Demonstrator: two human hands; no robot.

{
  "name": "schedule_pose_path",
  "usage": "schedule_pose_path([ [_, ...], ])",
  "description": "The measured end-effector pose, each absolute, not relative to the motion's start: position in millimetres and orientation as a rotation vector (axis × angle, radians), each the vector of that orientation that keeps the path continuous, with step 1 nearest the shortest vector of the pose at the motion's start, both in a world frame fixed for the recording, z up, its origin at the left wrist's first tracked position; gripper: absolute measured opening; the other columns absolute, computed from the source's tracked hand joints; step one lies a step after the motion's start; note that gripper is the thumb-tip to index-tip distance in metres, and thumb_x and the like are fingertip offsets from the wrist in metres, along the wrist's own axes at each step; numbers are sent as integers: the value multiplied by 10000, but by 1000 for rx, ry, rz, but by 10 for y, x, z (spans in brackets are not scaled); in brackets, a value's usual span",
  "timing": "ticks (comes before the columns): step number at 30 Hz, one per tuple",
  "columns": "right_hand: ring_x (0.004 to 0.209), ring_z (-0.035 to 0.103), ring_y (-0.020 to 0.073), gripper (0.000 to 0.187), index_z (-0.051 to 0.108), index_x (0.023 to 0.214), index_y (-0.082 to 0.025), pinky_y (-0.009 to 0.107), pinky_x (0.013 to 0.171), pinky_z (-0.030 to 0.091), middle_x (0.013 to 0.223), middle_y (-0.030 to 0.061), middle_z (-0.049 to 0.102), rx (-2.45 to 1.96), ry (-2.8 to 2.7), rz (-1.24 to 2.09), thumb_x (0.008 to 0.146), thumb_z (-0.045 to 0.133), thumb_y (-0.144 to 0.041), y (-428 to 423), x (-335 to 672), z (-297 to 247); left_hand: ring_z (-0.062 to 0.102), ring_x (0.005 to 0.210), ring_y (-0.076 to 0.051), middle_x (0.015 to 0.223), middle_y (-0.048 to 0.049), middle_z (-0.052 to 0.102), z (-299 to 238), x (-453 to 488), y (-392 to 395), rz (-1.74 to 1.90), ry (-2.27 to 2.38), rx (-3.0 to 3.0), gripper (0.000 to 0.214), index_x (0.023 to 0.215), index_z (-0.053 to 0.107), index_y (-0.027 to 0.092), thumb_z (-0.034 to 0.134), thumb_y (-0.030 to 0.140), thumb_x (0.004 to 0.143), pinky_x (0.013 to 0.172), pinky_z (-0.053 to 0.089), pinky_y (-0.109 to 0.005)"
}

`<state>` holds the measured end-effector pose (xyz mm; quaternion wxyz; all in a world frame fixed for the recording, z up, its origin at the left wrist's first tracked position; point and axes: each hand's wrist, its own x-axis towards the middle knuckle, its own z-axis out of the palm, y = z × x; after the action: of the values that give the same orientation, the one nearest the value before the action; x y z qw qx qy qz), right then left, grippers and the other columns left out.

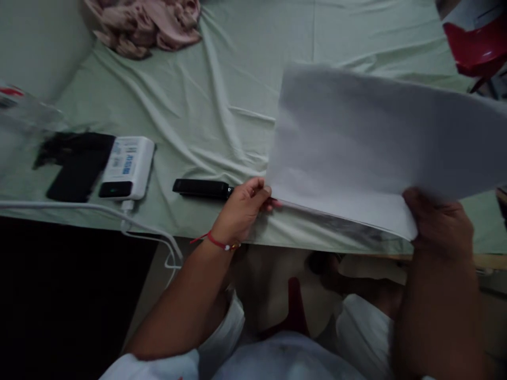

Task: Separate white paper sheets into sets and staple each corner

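A large white sheet of paper (348, 132) is held up over the front of the bed, its right end lifted and blurred. Between thumb and fingers, my left hand (247, 203) pinches its near left corner. My right hand (439, 221) grips the near edge farther right, where the paper bends upward. Whether it is one sheet or several stacked, I cannot tell. Just left of my left hand lies a black stapler-like object (202, 188), partly hidden behind that hand at its right end.
On the green bedsheet (253, 84) lie a white power bank (129, 166) with a plugged-in cable (99, 210), a black flat item (79, 171) and a crumpled pink cloth (150, 24). A clear plastic bag (27, 116) is at the left. A red chair (477, 47) stands at the far right.
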<state>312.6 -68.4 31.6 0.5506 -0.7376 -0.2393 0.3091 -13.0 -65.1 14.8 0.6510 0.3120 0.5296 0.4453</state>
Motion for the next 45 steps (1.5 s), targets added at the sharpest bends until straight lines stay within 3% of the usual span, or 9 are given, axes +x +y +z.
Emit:
schedule_pose_path([
  [2, 550, 544, 91, 273, 723, 597, -204, 228, 482, 448, 649, -24, 683, -1729, -570, 764, 410, 911, -268, -672, 3066, 338, 683, 694, -95, 781, 30, 644, 160, -137, -649, 1050, 1186, 637, 213, 813, 604, 187, 774, 289, 891, 651, 586, -199],
  [4, 556, 561, 99, 270, 744, 626, -205, 232, 489, 454, 664, -16, 702, -1718, -617, 807, 426, 917, -264, -678, 3017, 365, 679, 680, -109, 832, 7, 668, 160, -146, -652, 1054, 1189, 593, 202, 865, 627, 189, 721, 349, 945, 611, 602, -226],
  [8, 539, 562, 102, 261, 759, 658, -205, 226, 462, 425, 667, -10, 711, -1707, -710, 858, 482, 929, -296, -712, 2981, 392, 622, 510, -102, 680, -14, 642, 124, -185, -681, 957, 1169, 683, 319, 828, 642, 165, 603, 414, 1023, 390, 380, -170],
  [12, 492, 512, 84, 314, 718, 611, -194, 223, 446, 405, 604, -22, 659, -1701, -753, 903, 486, 958, -353, -700, 2958, 401, 487, 396, -59, 555, 41, 538, 122, -232, -706, 1003, 1125, 737, 388, 757, 593, 175, 693, 487, 965, 361, 294, -170],
  [18, 525, 540, 83, 453, 712, 627, -179, 206, 466, 420, 622, -17, 670, -1659, -774, 885, 410, 1009, -444, -619, 2892, 412, 546, 420, -70, 651, 35, 604, 132, -263, -735, 1029, 1073, 716, 411, 905, 615, 181, 760, 565, 887, 334, 237, -169],
  [23, 492, 516, 87, 500, 686, 635, -186, 204, 427, 395, 598, -23, 647, -1681, -802, 949, 404, 1014, -484, -582, 2873, 420, 436, 400, -33, 623, 69, 527, 18, -240, -766, 1104, 1070, 789, 443, 829, 590, 186, 784, 583, 858, 351, 318, -167],
  [30, 600, 642, 157, 441, 757, 739, -169, 252, 530, 526, 639, 16, 702, -1762, -826, 1341, 458, 1004, -403, -527, 2955, 286, 415, 478, -42, 699, 50, 544, -11, -256, -795, 1149, 1154, 709, 304, 859, 631, 174, 754, 448, 909, 378, 353, -170],
  [37, 521, 563, 113, 345, 720, 647, -159, 213, 444, 445, 620, 7, 686, -1857, -779, 1161, 438, 953, -304, -463, 2963, 274, 567, 505, -51, 733, 25, 622, 36, -331, -864, 969, 1155, 648, 61, 957, 611, 148, 646, 112, 922, 453, 383, -161],
  [45, 489, 521, 127, 370, 675, 605, -178, 228, 389, 399, 576, 7, 628, -1876, -856, 1101, 424, 940, -362, -464, 2920, 391, 642, 547, -91, 681, 27, 656, 199, -396, -889, 973, 1209, 736, 122, 973, 580, 156, 639, 93, 888, 508, 480, -175],
])
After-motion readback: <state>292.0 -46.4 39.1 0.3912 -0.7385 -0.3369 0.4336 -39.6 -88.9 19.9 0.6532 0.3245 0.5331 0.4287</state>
